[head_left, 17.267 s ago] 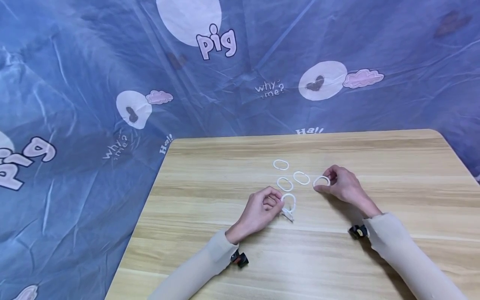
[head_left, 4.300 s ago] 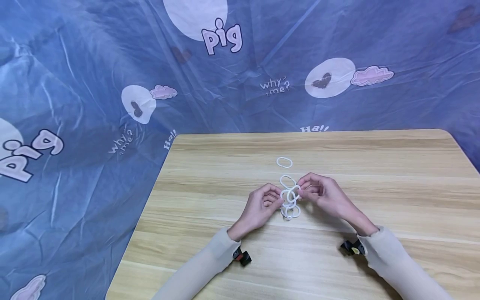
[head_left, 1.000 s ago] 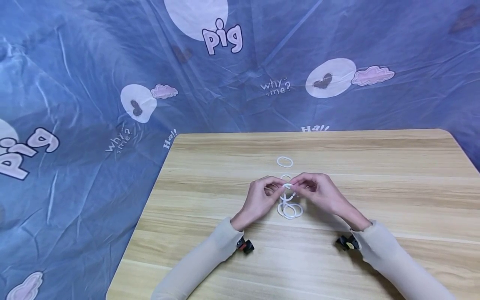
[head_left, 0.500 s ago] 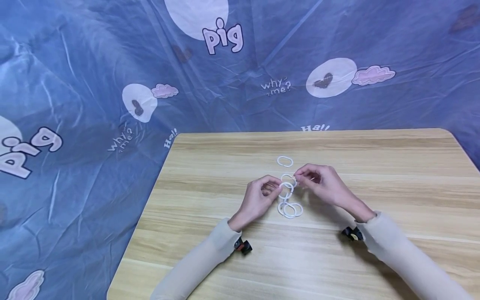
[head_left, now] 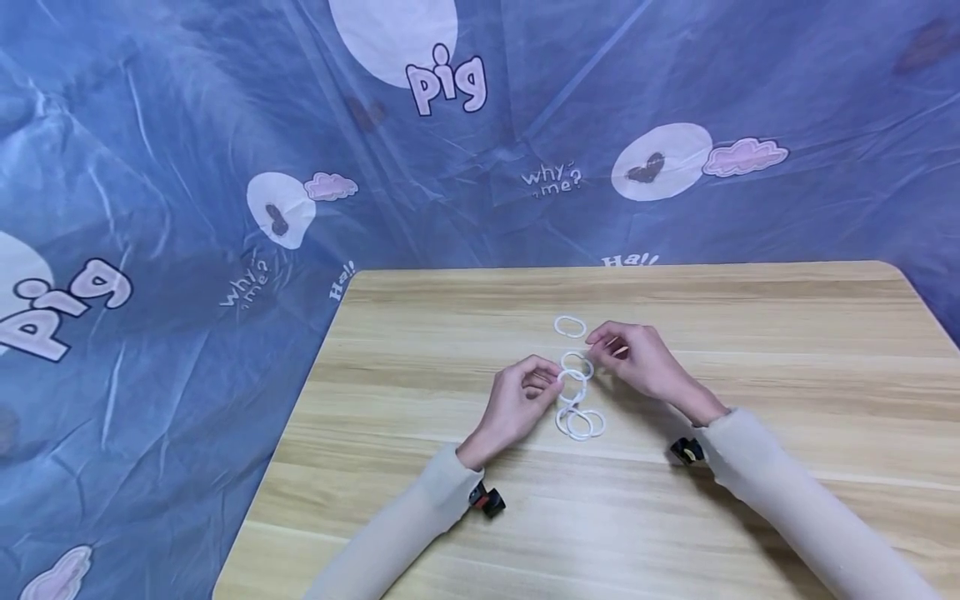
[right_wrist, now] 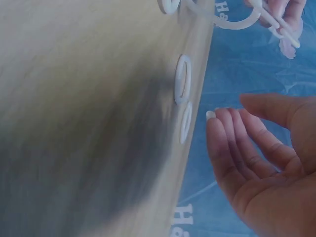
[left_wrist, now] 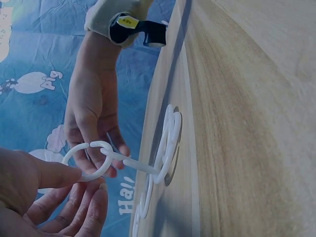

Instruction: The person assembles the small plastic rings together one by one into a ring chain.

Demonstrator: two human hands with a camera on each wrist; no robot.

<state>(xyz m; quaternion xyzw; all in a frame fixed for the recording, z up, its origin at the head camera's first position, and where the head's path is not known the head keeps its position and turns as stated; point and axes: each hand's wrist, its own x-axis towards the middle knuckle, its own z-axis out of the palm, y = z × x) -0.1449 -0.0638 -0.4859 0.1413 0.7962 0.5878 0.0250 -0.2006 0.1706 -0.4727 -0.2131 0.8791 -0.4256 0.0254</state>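
My left hand (head_left: 517,404) pinches a white plastic split ring (left_wrist: 102,170) between thumb and fingers, held above the table. A small gap shows in that ring's upper side in the left wrist view. Through it passes another white link (left_wrist: 140,165), which runs down to more linked rings (head_left: 602,423) lying on the wood. My right hand (head_left: 637,358) hovers to the right with loosely bent fingers and nothing between them, as the right wrist view shows. Closest to it are two loose oval rings on the table, a nearer one (right_wrist: 177,81) and a farther one (right_wrist: 183,126).
All rings lie on a light wood-grain table (head_left: 420,350). A blue printed cloth (head_left: 465,217) hangs behind its far edge and along the left side. Each wrist carries a small black camera, such as the left one (head_left: 491,502).
A second ago both hands held the ring; my right hand has since let go and moved up and right. Over the longer span, several separate rings have become linked in a chain.
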